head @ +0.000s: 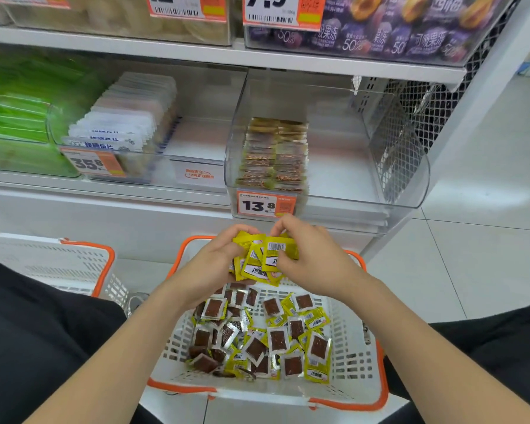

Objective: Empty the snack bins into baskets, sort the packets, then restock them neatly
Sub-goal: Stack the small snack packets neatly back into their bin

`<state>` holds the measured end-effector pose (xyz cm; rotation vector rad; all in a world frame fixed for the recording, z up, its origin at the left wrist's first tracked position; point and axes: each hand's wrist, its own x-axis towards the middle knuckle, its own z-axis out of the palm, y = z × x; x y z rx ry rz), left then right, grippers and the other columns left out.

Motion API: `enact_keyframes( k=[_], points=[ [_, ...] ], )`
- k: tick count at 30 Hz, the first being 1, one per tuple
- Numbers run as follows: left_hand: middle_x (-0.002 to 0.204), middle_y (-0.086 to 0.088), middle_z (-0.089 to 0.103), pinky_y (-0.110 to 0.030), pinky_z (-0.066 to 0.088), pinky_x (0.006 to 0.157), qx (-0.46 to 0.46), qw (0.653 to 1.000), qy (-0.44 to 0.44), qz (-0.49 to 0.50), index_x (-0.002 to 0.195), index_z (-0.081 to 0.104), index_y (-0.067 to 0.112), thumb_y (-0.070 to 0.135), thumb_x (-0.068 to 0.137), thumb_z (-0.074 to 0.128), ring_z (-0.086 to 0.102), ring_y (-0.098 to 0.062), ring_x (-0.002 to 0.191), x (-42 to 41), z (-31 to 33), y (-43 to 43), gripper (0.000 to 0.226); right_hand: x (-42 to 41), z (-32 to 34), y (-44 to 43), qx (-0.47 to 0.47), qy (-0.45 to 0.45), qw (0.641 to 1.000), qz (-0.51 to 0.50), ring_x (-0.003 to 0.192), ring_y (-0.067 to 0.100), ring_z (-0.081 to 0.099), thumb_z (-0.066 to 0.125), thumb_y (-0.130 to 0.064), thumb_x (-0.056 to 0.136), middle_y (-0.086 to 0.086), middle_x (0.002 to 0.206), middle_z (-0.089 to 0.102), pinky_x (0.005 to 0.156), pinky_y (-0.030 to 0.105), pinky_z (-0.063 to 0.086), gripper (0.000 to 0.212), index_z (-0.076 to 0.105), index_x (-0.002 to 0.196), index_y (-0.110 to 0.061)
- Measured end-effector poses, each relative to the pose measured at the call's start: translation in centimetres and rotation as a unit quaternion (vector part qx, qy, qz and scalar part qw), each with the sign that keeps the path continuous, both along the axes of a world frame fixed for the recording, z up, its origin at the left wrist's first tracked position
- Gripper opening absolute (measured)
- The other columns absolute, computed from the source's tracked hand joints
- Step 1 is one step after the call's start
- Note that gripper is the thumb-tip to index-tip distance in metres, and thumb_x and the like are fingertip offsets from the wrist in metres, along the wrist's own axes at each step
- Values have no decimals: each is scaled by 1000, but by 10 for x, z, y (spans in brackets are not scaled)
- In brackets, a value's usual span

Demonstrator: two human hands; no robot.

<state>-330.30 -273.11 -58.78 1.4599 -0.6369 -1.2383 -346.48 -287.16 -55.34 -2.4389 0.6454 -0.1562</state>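
Both hands hold one bunch of small yellow snack packets (262,260) above the white basket with orange rim (354,359). My left hand (210,264) grips the bunch from the left and below. My right hand (311,258) pinches the packets from the right, fingers curled over their top edges. Several loose yellow and brown packets (266,341) lie scattered in the basket below. On the lower shelf stands a clear bin (328,191) with two neat rows of packets (274,154) at its left side; its right side is bare.
A second white basket with orange rim (103,264) stands at the left on the floor. Left of the clear bin sit a bin of white packets (126,130) and green packets (16,117). A price tag 13.8 (265,205) hangs on the bin's front. My dark-clothed knees flank the basket.
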Motion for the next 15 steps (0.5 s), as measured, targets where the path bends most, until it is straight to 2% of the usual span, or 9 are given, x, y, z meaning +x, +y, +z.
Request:
enact_keyframes(
  k=[2, 4, 6, 8, 11, 13, 15],
  points=[
    [125, -11, 69, -63, 59, 90, 17, 999, -24, -33, 124, 68, 30, 6, 108, 38, 67, -35, 117, -1, 5, 3, 41, 1, 2, 5, -87, -13, 993, 83, 80, 17, 55, 56, -15, 93, -6, 91, 64, 70, 40, 43, 28, 50, 115, -32],
    [134, -1, 66, -55, 62, 85, 26, 998, -9, -64, 127, 69, 31, 15, 111, 44, 64, -21, 124, 0, 9, 5, 34, 2, 2, 9, -169, -12, 973, 154, 90, 19, 49, 54, -11, 94, -7, 98, 64, 77, 37, 37, 30, 48, 117, -30],
    [139, -5, 64, -54, 61, 85, 32, 996, 47, -75, 132, 68, 23, 25, 111, 49, 63, -25, 128, 2, 10, 6, 29, 1, 0, 9, -203, -23, 960, 191, 90, 19, 45, 53, -8, 94, -9, 103, 65, 81, 37, 39, 34, 45, 118, -31],
    [136, -15, 66, -54, 60, 85, 42, 992, 86, -77, 131, 67, 16, 25, 109, 52, 66, -35, 123, 4, 9, 7, 28, 0, -3, 10, -200, -38, 959, 198, 91, 19, 44, 55, -5, 95, -10, 105, 64, 81, 40, 45, 37, 45, 118, -31],
    [135, -22, 65, -52, 60, 84, 34, 990, 121, -70, 133, 63, 12, 15, 105, 56, 66, -38, 120, 4, 6, 9, 29, 2, -7, 9, -163, -63, 970, 170, 97, 17, 46, 60, -2, 96, -12, 105, 62, 78, 39, 48, 38, 49, 119, -31],
    [140, -23, 61, -53, 60, 86, 14, 988, 143, -56, 135, 63, 12, 6, 104, 55, 64, -39, 120, 6, 5, 10, 33, 3, -8, 5, -113, -100, 980, 133, 101, 12, 49, 60, -2, 98, -15, 106, 60, 85, 31, 47, 33, 56, 117, -28],
    [139, -23, 62, -52, 61, 85, 5, 987, 151, -52, 138, 61, 15, -7, 101, 50, 65, -41, 118, 5, 5, 9, 44, 3, -5, 0, -61, -130, 986, 78, 99, 6, 52, 62, -4, 99, -16, 107, 58, 84, 24, 43, 27, 59, 113, -26]
  ],
)
